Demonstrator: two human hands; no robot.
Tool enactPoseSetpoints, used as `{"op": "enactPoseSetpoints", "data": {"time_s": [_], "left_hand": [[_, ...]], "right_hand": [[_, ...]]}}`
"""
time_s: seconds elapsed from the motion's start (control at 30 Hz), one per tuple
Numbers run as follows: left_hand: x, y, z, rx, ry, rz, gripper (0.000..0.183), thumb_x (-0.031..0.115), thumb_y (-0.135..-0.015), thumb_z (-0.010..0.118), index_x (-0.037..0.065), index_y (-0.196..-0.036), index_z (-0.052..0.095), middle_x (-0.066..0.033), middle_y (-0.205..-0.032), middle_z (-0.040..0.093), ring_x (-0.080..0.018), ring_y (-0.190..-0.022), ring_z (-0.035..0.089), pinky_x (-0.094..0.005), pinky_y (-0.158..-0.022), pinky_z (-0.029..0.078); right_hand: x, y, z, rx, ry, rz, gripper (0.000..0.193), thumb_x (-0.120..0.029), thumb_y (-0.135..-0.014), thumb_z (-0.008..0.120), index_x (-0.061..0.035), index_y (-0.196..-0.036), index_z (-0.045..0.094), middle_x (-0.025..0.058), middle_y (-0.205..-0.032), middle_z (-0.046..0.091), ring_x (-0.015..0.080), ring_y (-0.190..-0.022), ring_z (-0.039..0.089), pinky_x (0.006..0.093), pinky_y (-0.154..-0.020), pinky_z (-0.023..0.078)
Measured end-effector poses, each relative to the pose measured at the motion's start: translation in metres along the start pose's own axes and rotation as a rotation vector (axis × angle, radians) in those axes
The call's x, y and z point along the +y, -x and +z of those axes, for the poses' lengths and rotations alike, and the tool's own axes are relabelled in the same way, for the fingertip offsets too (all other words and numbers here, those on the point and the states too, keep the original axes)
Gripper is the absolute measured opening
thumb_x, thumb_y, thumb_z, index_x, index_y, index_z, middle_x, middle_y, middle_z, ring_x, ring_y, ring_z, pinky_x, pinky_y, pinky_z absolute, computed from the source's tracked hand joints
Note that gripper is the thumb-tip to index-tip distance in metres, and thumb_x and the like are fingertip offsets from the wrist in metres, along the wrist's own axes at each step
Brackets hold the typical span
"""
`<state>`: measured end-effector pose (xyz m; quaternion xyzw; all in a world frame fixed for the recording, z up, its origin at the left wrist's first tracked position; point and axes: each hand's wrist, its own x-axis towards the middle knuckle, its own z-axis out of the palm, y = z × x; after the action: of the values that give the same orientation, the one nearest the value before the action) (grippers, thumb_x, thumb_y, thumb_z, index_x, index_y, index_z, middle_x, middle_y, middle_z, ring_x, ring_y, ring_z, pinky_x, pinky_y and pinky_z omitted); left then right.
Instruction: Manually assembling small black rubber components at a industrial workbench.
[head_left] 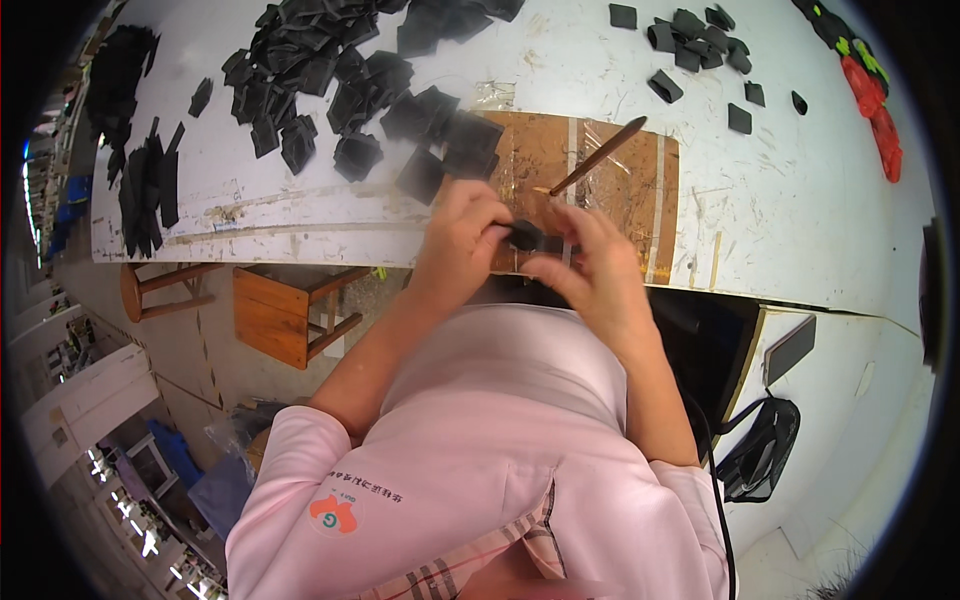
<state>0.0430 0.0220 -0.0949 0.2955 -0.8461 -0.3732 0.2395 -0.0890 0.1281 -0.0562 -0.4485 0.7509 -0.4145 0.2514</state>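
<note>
White table (800, 220) | left hand (462, 238) curled, fingers pinching black piece (524, 236) | right hand (602, 268) angled inward, fingers spread

left hand (465, 235): got a small black piece (523, 236) pinched in the fingertips, just over the worktop's (790, 205) near edge
right hand (605, 270): thumb and fingers apart around the piece's other end, can't tell if it's gripping
brown board (635, 165): sits at the near edge, slim brown stick (605, 155) slanting over it, no idea if it's flat
big black heap (305, 55): sprawls along the far edge, left of middle
smaller black pile (695, 40): far edge too, further right
black strips (148, 195): bunched by the left edge, yeah
</note>
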Motion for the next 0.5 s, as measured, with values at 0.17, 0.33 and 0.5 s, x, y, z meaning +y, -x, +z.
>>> {"op": "enactPoseSetpoints", "data": {"time_s": [0.17,0.33,0.5], "left_hand": [[0.037,-0.005,0.001,0.089,0.503,-0.067,0.012,-0.003,-0.073,0.057,0.000,-0.085,0.055,-0.0077,-0.088,0.051,-0.0157,-0.071,0.052,-0.0265,-0.060,0.044],[0.050,-0.013,-0.016,-0.028,1.173,-0.665,0.010,0.002,-0.079,0.055,-0.002,-0.087,0.053,-0.0059,-0.080,0.055,-0.0092,-0.066,0.054,-0.0194,-0.052,0.045],[0.047,-0.019,-0.013,-0.144,1.179,-0.759,0.008,0.006,-0.079,0.055,-0.001,-0.083,0.055,-0.0046,-0.066,0.056,-0.0090,-0.052,0.053,-0.0197,-0.042,0.042]], "right_hand": [[0.007,0.002,0.005,0.041,-0.031,-0.059,0.022,-0.002,-0.061,0.067,-0.0011,-0.080,0.057,0.0096,-0.070,0.052,0.0234,-0.059,0.051,0.0324,-0.051,0.041],[0.005,-0.003,-0.003,0.360,0.375,-0.516,0.030,0.002,-0.050,0.062,-0.0015,-0.079,0.058,0.0071,-0.068,0.050,0.0229,-0.058,0.048,0.0324,-0.049,0.039],[0.005,-0.001,-0.005,0.347,0.479,-0.559,0.037,0.003,-0.047,0.061,-0.0007,-0.084,0.058,0.0087,-0.073,0.052,0.0241,-0.062,0.049,0.0321,-0.051,0.040]]}}
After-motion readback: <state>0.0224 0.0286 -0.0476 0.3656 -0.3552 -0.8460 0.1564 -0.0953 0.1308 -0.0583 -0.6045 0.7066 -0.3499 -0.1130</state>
